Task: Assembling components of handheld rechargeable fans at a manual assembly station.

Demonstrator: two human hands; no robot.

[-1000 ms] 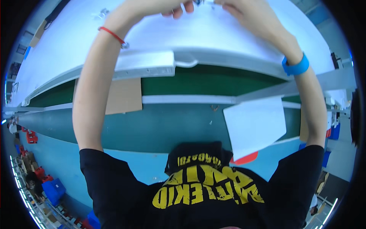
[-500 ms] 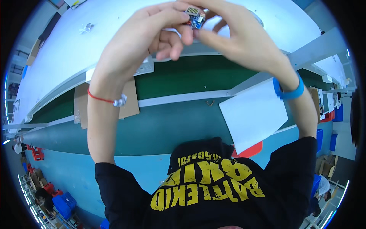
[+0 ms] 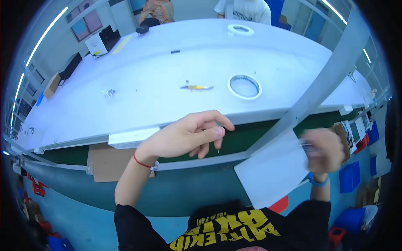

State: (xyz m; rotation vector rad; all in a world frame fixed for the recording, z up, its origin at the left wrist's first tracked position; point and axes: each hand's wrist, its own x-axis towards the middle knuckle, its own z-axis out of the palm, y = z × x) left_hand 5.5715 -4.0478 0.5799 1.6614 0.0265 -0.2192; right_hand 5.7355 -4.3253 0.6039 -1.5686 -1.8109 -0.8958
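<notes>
Hands split since 0.5 s ago: were tog. on small circuit board, now L hand [image 3: 194, 134] near pic ctr, R hand [image 3: 323, 149] off at 3 o'clock, both lower in view. Cam view tipped up too, more of white table [image 3: 155, 94] showing.

L hand: half open, fingers loosely curled, index out toward 3 o'clock, thumb apart from it; no held obj seen. In view it overlaps the table's near edge. R hand: motion blur, can't tell how far open; dark sliver [image 3: 308, 147] at its 9 o'clock side, too blurred to ID. Can't tell if circuit board is in R hand.

Nearest R hand: white sheet [image 3: 270, 171], 4 o'clock from ctr. Cardboard [image 3: 115, 165] at 8 o'clock, white strip box [image 3: 130, 137] approx 9 o'clock on table edge. On table: yellow cutter-like tool [image 3: 197, 87] at 12, tape roll [image 3: 231, 88] between 1 & 2, another white roll [image 3: 231, 30] farther, 1 o'clock.
</notes>
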